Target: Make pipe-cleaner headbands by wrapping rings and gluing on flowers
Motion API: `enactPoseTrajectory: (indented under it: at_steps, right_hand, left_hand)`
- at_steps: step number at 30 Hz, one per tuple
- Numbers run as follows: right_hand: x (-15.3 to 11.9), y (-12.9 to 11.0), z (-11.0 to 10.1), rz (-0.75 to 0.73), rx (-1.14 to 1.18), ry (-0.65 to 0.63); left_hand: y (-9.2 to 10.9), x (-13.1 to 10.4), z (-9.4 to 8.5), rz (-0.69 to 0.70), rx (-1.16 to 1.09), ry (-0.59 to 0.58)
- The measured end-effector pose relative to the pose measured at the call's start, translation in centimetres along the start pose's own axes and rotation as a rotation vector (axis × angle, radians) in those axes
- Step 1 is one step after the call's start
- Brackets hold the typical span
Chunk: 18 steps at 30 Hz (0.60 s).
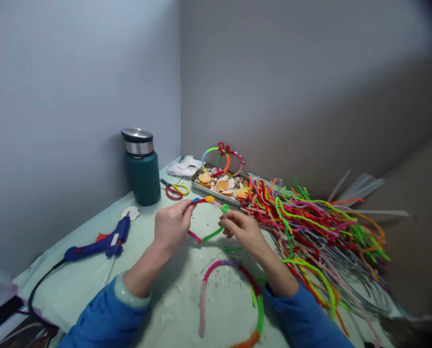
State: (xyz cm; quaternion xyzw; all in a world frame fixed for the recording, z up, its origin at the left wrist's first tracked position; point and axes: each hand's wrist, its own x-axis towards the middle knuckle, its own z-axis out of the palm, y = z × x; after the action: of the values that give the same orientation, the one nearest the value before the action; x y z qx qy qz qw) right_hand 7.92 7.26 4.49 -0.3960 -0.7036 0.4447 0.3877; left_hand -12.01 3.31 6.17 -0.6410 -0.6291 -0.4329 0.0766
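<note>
Blue sleeves (pixel 105 316), loose band (pixel 260 311) btwn, held ring (pixel 213 234), glue gun (pixel 116 239) L, fuzzy stems (pixel 310 224) R

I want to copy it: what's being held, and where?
A colorful fuzzy ring: the left hand pinches its left side, the right hand its right side, near the green curl.

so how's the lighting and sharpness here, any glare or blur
Head view: soft light, broad shadow across the right-hand wall; pale sheen on the flask lid; left hand and right hand fairly clear; lower right corner blurred, top right corner dark.
</note>
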Motion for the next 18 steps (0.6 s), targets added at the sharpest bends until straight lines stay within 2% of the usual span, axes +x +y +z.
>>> enactPoseTrajectory:
  at_steps: [4, 7, 12, 15, 18]
  right_hand:
    - [0.1, 0.3, -0.6, 0.012, -0.074, -0.020]
    - [0.1, 0.5, -1.3, -0.007, -0.107, 0.075]
    - [1.1, 0.8, -2.9, 0.039, -0.003, 0.222]
    - [3.6, 0.3, -3.7, 0.034, 0.041, 0.342]
    - [7.8, -0.5, -4.1, -0.008, 0.022, 0.444]
  left_hand:
    - [-0.3, 0.0, 0.3, -0.035, -0.048, -0.034]
    - [-0.5, 0.0, 0.1, -0.020, -0.063, -0.082]
    - [0.4, -0.9, -2.0, 0.017, -0.049, -0.038]
    - [1.1, -2.3, -3.1, 0.098, -0.067, -0.087]
    - [1.4, -3.9, -3.1, 0.193, -0.086, -0.150]
